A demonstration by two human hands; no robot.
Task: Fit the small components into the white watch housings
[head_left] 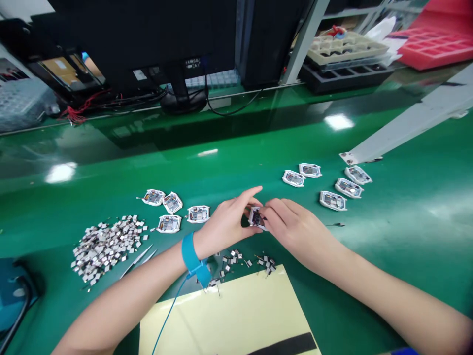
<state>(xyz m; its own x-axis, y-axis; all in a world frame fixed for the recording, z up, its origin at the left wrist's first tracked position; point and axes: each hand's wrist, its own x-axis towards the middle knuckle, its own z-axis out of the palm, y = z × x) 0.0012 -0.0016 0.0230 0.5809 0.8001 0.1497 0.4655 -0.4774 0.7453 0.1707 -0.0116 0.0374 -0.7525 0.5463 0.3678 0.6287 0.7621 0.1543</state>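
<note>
Over the middle of the desk (240,165), I find one case (255,218) pinched between thumb and fingers of my left grip (224,219). My right grip (292,224) has fingertips at its right end; whether they pinch anything, I cannot tell. Four cases (198,214) lie left, near a parts pile (111,246); five cases (333,200) lie right.

A teal wristband (188,252) trails a blue cord (170,310).

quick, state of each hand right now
Left hand: holding a white watch case.
Right hand: touching the same case; whether it grips anything can't be told.
</note>
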